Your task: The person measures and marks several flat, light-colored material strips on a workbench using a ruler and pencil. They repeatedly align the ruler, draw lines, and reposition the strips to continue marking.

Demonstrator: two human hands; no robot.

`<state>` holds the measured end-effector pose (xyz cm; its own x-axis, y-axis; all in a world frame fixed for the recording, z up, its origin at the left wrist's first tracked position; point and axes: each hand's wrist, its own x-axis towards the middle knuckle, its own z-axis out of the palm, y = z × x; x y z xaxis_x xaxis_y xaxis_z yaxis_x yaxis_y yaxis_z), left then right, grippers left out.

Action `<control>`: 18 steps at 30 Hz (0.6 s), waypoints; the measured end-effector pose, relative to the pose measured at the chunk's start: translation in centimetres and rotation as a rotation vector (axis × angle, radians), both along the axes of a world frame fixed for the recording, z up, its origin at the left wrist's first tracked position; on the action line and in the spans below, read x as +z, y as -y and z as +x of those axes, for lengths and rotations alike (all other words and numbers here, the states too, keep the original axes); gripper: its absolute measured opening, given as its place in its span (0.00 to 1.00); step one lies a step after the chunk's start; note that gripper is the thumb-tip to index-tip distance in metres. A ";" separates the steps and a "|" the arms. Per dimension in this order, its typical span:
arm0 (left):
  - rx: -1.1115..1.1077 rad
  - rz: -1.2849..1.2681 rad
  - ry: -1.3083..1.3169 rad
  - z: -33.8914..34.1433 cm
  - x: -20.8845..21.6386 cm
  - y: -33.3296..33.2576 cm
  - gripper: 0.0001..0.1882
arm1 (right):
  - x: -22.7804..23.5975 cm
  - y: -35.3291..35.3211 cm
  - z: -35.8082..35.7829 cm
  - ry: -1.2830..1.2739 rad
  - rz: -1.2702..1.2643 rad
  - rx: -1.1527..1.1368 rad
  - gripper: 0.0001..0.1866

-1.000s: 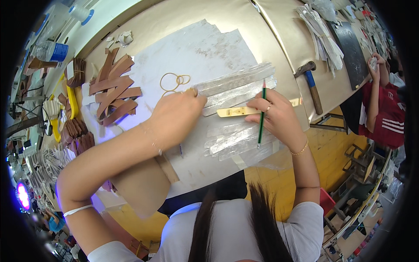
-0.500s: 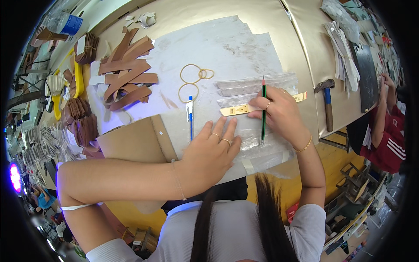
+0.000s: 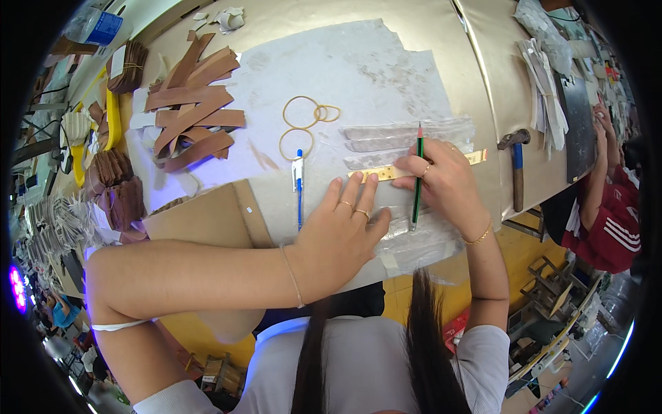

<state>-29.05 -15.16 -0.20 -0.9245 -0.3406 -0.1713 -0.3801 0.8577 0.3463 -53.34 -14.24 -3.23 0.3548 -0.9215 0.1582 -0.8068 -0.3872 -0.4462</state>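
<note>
The right hand (image 3: pixel 445 185) grips a green pencil (image 3: pixel 416 201) above a yellow ruler (image 3: pixel 383 172); the left hand (image 3: pixel 338 238) spreads its fingers, tips at the ruler's left end. The ruler lies between translucent strips (image 3: pixel 379 143). Farther left: blue pen (image 3: pixel 299 193), rubber bands (image 3: pixel 318 114), brown strips (image 3: pixel 196 96).

Flat yellow ruler (image 3: pixel 387 172), green pencil (image 3: pixel 417 190)

Grey, seemingly ribbed top (image 3: pixel 369 352), white armband (image 3: pixel 121 326), golden bracelet (image 3: pixel 478 237), 2 rings (image 3: pixel 362 212) on left fingers (image 3: pixel 352 191)
</note>
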 end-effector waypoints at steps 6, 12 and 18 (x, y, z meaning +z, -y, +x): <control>-0.051 -0.006 0.025 -0.7 0.3 0.7 0.32 | 1.6 -0.1 -0.2 -0.075 -0.139 -0.095 0.21; -0.013 -0.002 0.001 -0.5 0.1 0.4 0.33 | 1.9 -2.4 0.7 0.166 -0.013 -0.230 0.27; 0.008 -0.012 0.000 -0.6 0.0 0.1 0.34 | 1.0 -2.9 1.1 0.446 0.051 -0.251 0.20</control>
